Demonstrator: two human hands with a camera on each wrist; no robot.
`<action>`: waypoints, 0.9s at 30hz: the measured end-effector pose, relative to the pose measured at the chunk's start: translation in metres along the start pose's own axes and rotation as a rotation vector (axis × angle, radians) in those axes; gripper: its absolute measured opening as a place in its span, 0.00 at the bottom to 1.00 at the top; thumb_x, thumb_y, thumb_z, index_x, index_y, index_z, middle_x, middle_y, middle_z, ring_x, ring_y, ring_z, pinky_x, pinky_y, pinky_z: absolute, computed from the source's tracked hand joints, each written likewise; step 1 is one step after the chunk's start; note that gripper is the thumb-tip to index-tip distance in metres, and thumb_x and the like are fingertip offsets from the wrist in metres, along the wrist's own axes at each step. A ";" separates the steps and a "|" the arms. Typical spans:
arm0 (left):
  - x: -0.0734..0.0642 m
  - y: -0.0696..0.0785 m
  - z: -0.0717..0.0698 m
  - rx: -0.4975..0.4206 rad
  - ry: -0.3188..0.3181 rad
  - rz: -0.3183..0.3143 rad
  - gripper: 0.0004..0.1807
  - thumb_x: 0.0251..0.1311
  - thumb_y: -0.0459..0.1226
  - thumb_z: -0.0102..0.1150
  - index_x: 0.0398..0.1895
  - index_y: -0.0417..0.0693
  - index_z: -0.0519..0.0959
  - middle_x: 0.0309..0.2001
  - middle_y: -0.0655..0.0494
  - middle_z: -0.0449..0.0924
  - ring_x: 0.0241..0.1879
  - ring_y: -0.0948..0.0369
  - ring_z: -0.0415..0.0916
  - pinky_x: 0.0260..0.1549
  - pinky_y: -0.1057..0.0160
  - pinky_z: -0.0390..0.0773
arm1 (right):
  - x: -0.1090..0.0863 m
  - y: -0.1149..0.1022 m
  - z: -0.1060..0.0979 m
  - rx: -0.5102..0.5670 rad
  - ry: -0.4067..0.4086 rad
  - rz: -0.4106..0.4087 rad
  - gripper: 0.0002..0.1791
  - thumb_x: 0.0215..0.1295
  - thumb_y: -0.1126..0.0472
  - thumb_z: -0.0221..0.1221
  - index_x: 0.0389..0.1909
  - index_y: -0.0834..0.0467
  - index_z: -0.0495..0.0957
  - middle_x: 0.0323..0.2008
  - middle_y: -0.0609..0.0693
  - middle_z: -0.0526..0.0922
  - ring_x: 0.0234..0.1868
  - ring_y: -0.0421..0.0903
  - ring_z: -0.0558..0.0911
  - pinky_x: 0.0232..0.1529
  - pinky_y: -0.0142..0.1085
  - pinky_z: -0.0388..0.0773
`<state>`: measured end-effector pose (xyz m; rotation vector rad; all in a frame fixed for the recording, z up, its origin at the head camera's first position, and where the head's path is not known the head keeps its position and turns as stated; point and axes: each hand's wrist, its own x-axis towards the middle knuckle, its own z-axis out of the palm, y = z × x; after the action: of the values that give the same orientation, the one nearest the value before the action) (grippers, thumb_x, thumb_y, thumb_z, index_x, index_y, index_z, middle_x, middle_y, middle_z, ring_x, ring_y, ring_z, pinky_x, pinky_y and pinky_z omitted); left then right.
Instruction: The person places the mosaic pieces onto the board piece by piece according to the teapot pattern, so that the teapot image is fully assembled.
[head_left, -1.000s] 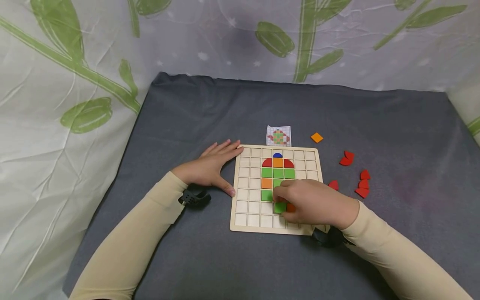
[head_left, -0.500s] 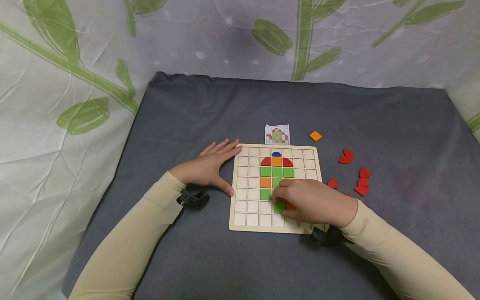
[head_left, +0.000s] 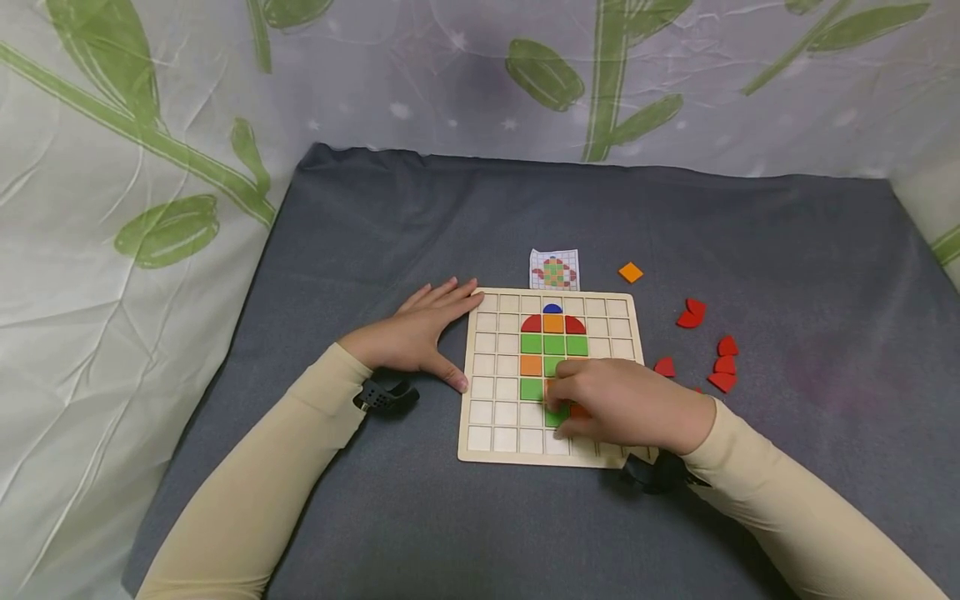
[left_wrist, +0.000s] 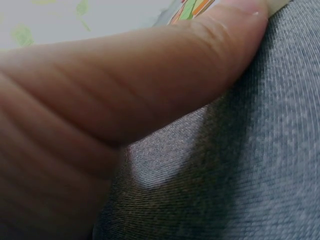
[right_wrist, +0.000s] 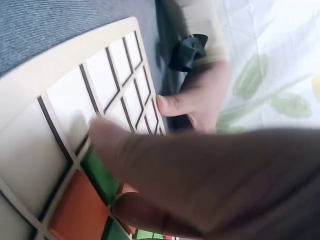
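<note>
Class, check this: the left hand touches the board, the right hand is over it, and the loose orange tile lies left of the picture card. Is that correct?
Not quite: the head view shows the loose orange tile right of the picture card, not left. The left hand touches the board, and the right hand is over it.

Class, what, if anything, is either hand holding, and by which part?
The left hand holds nothing, touching the wooden grid board. The right hand has thumb and finger at a green square tile; whether they pinch its edges can't be told.
</note>
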<state>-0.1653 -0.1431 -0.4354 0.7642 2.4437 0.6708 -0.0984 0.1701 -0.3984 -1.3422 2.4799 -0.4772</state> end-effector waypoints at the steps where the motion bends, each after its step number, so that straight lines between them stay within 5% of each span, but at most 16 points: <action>1: 0.000 0.000 0.000 0.004 0.001 0.000 0.75 0.40 0.62 0.84 0.87 0.52 0.48 0.87 0.57 0.36 0.85 0.54 0.28 0.81 0.48 0.27 | 0.000 0.002 -0.001 0.016 0.001 0.009 0.10 0.58 0.56 0.77 0.33 0.48 0.84 0.31 0.40 0.77 0.31 0.35 0.72 0.31 0.30 0.74; 8: 0.000 0.000 -0.002 0.018 0.006 -0.007 0.75 0.40 0.61 0.85 0.87 0.52 0.48 0.87 0.57 0.35 0.85 0.54 0.28 0.81 0.47 0.27 | 0.004 0.028 -0.019 0.051 0.070 0.161 0.04 0.66 0.56 0.73 0.36 0.48 0.86 0.32 0.38 0.79 0.32 0.38 0.76 0.34 0.33 0.78; 18: -0.004 -0.004 0.002 0.016 0.006 -0.012 0.75 0.39 0.61 0.85 0.87 0.51 0.48 0.87 0.57 0.36 0.85 0.53 0.28 0.81 0.47 0.27 | 0.008 0.101 -0.042 0.080 0.219 0.309 0.06 0.71 0.69 0.62 0.43 0.61 0.88 0.38 0.53 0.86 0.38 0.49 0.81 0.39 0.45 0.80; 27: -0.008 -0.001 0.004 -0.005 0.005 -0.007 0.74 0.41 0.60 0.85 0.87 0.51 0.48 0.87 0.56 0.36 0.85 0.52 0.28 0.81 0.46 0.27 | 0.002 0.131 -0.043 -0.003 0.179 0.428 0.19 0.71 0.75 0.56 0.59 0.65 0.83 0.57 0.63 0.80 0.57 0.61 0.80 0.56 0.57 0.81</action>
<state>-0.1569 -0.1475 -0.4365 0.7521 2.4470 0.6763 -0.2151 0.2424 -0.4134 -0.7582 2.8076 -0.5070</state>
